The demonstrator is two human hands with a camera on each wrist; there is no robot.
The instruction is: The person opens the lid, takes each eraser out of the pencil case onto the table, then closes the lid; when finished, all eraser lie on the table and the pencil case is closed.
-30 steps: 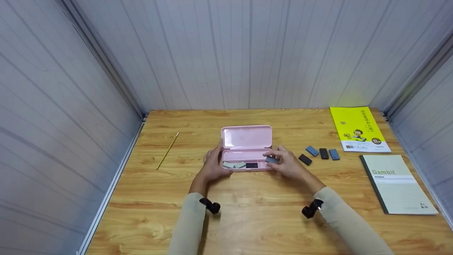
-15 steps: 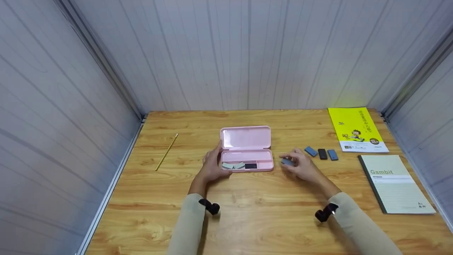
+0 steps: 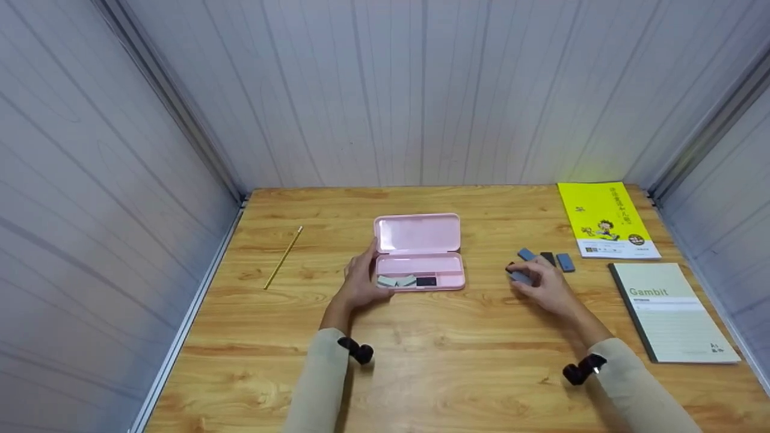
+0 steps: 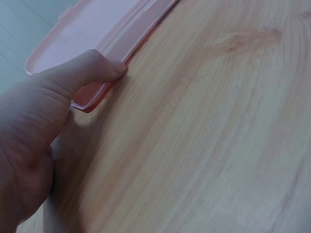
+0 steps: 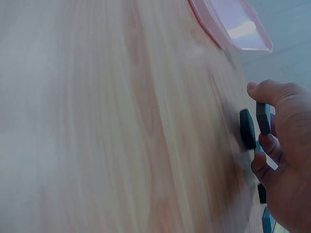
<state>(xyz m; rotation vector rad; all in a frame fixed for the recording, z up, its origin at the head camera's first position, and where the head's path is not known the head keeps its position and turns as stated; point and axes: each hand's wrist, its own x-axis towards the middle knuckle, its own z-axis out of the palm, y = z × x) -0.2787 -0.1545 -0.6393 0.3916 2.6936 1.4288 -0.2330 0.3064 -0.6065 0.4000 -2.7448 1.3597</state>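
Observation:
An open pink pencil case [image 3: 419,264] lies on the table. My left hand [image 3: 363,282] grips its left end; in the left wrist view the thumb [image 4: 92,68] presses on its front edge. Inside the case's front compartment lie two pale erasers [image 3: 397,281] and a dark one [image 3: 426,281]. To the right of the case, my right hand [image 3: 548,288] pinches a grey-blue eraser [image 5: 263,118] between thumb and fingers. A black eraser [image 5: 247,128] lies on the table close beside it, partly hidden in the head view.
Behind the right hand lie two blue erasers [image 3: 565,263] and a black eraser [image 3: 548,258], partly covered by fingers. A yellow book [image 3: 607,219] and a Gambit notebook [image 3: 674,313] lie at the right. A pencil [image 3: 283,258] lies at the left.
My right hand has moved right, out from over the case's right compartment to the loose erasers, carrying the grey-blue eraser with it. My left hand stays on the case.

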